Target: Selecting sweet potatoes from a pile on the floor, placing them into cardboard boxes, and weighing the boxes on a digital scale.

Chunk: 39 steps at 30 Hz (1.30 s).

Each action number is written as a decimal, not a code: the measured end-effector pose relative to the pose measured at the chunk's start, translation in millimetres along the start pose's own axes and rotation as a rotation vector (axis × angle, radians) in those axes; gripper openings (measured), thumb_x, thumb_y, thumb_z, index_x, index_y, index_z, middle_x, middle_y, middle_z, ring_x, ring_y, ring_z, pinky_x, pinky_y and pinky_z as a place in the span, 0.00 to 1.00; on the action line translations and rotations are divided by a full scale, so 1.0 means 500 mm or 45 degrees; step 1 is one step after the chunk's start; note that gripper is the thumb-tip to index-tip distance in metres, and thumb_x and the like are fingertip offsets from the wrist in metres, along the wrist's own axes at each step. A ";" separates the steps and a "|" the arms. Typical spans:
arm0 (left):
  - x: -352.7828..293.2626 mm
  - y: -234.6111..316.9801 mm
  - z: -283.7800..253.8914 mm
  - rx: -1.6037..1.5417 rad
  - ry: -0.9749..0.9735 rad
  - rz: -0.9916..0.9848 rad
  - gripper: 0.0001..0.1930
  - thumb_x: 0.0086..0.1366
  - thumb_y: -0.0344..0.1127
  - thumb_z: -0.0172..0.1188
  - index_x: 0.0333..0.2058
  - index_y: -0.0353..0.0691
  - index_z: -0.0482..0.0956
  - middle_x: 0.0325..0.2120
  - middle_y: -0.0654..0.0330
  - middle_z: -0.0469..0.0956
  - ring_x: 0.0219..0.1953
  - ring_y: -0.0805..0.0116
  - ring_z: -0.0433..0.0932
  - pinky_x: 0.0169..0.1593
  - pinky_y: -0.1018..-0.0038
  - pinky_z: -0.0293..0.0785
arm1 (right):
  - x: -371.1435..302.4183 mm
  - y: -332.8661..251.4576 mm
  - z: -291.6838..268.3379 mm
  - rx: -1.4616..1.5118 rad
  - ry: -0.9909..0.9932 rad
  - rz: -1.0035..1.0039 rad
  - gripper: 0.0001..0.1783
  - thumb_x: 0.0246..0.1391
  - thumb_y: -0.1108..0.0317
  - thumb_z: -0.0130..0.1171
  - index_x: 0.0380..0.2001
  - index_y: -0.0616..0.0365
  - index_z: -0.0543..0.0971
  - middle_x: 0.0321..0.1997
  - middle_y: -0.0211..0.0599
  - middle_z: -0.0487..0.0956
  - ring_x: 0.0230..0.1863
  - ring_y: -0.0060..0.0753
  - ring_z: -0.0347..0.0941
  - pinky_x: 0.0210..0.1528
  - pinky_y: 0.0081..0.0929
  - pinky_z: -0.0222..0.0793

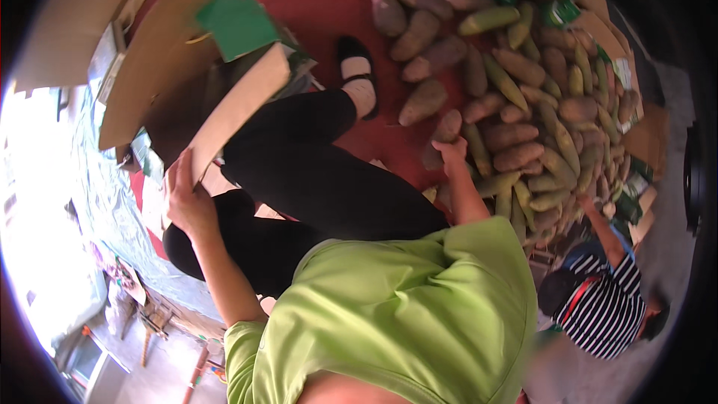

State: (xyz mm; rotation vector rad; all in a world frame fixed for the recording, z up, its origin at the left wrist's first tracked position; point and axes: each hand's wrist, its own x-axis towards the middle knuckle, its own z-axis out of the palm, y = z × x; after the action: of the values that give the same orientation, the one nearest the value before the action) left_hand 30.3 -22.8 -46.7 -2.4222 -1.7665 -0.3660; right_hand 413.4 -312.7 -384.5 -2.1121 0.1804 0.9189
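Note:
My right hand [452,152] is closed round a thick, brown, oblong vegetable [448,126] at the near left edge of a large heap. Many similar brown pieces [420,36] and long green ones [505,82] lie in that heap; I cannot tell their exact kind. On the left, my left hand [188,196] grips the edge of a cardboard flap [243,101], its fingers over the far side. The flap belongs to an open cardboard box [157,52] beside my legs. Shadow hides most of the box's inside.
Red floor covering [314,0] lies under the heap and my foot. A green sheet [238,24] rests over the box's far edge. At right, a person in a striped top [602,314] reaches into the heap. Flattened cardboard [649,135] borders the far right.

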 end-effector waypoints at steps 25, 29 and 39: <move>0.004 -0.013 -0.026 -0.034 -0.091 0.036 0.19 0.53 0.26 0.54 0.45 0.49 0.78 0.39 0.67 0.78 0.44 0.64 0.76 0.47 0.67 0.73 | -0.625 -0.855 0.407 -0.412 -1.170 -2.218 0.40 0.37 0.77 0.67 0.56 0.60 0.62 0.47 0.52 0.75 0.52 0.51 0.71 0.55 0.39 0.67; 0.002 -0.021 -0.023 -0.023 -0.125 0.036 0.18 0.54 0.27 0.54 0.45 0.50 0.78 0.39 0.67 0.78 0.44 0.64 0.77 0.47 0.67 0.72 | -0.619 -0.821 0.476 -1.100 -0.947 -2.160 0.34 0.40 0.79 0.62 0.54 0.61 0.65 0.46 0.55 0.76 0.50 0.58 0.71 0.50 0.45 0.69; 0.003 -0.011 -0.027 0.001 -0.109 -0.033 0.19 0.54 0.26 0.54 0.45 0.53 0.79 0.41 0.70 0.78 0.45 0.65 0.76 0.45 0.67 0.74 | -0.329 -0.761 0.248 -0.140 -0.620 -1.301 0.20 0.50 0.73 0.62 0.48 0.61 0.73 0.44 0.34 0.78 0.47 0.29 0.74 0.51 0.27 0.69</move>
State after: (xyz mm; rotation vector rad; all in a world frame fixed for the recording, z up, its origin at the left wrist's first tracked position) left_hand 24.2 -23.0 -33.5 -2.4512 -1.8334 -0.2675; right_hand 383.3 1.2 -88.5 -1.6439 -1.1092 0.7479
